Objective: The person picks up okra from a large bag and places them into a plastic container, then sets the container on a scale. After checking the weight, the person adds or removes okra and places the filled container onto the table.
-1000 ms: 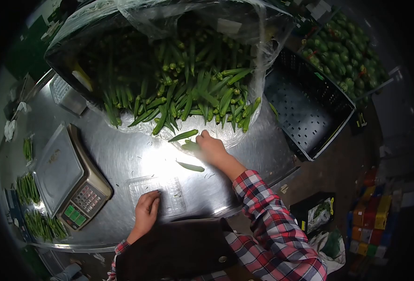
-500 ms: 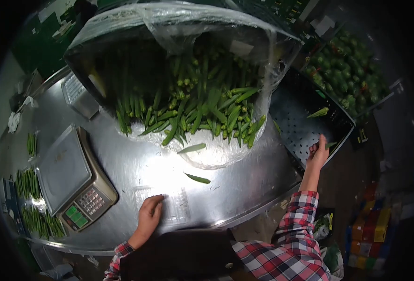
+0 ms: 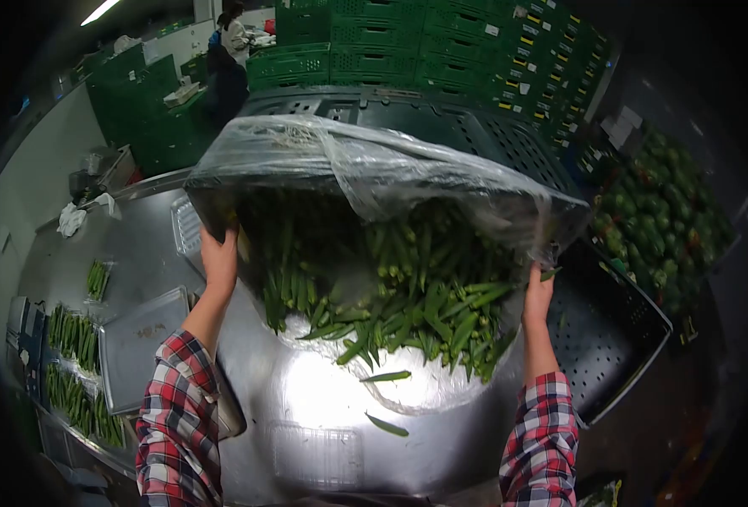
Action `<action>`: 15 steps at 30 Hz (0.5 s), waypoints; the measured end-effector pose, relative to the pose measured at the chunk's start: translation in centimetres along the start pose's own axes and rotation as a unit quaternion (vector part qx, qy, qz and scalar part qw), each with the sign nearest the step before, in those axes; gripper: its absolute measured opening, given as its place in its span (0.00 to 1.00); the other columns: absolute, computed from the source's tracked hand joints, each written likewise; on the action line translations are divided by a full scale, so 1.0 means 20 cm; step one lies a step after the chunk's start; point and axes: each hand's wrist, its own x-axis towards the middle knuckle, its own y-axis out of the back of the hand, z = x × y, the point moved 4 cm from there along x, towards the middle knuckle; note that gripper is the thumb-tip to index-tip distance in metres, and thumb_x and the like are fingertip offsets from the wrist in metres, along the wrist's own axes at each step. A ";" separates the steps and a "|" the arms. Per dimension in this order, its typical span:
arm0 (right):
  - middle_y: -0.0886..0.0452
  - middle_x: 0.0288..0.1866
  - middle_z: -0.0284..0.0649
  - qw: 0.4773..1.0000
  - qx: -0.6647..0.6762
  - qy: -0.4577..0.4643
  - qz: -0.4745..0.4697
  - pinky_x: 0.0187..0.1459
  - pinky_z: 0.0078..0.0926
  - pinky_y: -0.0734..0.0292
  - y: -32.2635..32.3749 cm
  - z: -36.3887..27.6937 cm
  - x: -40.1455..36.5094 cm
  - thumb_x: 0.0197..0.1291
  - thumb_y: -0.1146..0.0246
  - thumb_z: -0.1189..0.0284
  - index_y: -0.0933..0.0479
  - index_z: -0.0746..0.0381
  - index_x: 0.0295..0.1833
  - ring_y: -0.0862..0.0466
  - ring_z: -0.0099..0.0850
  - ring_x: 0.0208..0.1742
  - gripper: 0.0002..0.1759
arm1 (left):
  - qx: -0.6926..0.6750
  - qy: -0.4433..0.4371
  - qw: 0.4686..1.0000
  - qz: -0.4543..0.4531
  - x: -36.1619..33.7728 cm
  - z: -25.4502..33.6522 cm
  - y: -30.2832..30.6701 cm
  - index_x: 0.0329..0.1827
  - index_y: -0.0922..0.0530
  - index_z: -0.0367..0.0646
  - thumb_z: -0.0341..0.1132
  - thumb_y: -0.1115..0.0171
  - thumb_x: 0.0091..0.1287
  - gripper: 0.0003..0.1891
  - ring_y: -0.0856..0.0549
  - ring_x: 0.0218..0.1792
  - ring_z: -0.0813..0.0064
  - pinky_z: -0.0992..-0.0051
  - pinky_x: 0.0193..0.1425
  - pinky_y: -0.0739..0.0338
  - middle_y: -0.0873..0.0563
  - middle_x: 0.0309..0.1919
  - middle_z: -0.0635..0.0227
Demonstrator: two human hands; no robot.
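Observation:
A dark crate (image 3: 247,107), lined with a clear plastic bag (image 3: 306,152), stands tipped toward me. Okra (image 3: 442,313) fills its mouth and spills onto the metal table. My left hand (image 3: 219,253) is closed on the crate's left edge, its fingertips partly hidden. At the right edge, my right hand (image 3: 539,291) grips the crate through the plastic; a small green piece shows beside its fingers. Two loose okra pods, one (image 3: 387,376) nearer the pile, lie on the table. Closer to me lies a clear plastic tray (image 3: 315,456).
A weighing scale (image 3: 146,346) stands left, beside packed okra trays (image 3: 74,338). On the right is a black perforated crate (image 3: 611,338), with a heap of green produce (image 3: 666,211) behind. Green crates (image 3: 458,42) are stacked at the back, where another person (image 3: 234,42) stands.
My left hand went from beside the clear tray up to the crate's left edge. My right hand left the black crate for the tipped crate's right edge. The view has tilted up.

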 end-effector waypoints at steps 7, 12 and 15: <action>0.24 0.51 0.42 0.999 0.044 -0.012 -0.010 0.55 0.24 0.36 -0.03 0.07 0.16 0.61 0.43 0.67 0.29 0.69 0.53 0.27 0.30 0.51 0.20 | -0.104 0.072 0.990 0.069 0.05 -0.07 -0.07 0.44 0.22 0.38 0.46 0.39 0.60 0.19 0.23 0.26 0.78 0.75 0.32 0.30 0.20 0.27 0.68; 0.21 0.45 0.42 0.999 0.020 0.028 -0.022 0.51 0.26 0.33 -0.02 0.09 0.19 0.56 0.44 0.71 0.28 0.72 0.48 0.25 0.30 0.46 0.17 | 0.053 -0.010 0.994 0.092 0.16 -0.33 -0.03 0.43 0.22 0.34 0.46 0.41 0.59 0.21 0.24 0.25 0.72 0.69 0.30 0.30 0.20 0.24 0.64; 0.22 0.47 0.43 0.995 0.019 -0.010 -0.096 0.50 0.27 0.32 0.04 0.22 0.15 0.56 0.45 0.73 0.27 0.72 0.48 0.25 0.32 0.47 0.16 | 0.195 -0.070 0.975 0.083 0.06 -0.35 0.09 0.42 0.23 0.32 0.42 0.43 0.61 0.18 0.24 0.25 0.69 0.68 0.30 0.30 0.20 0.24 0.61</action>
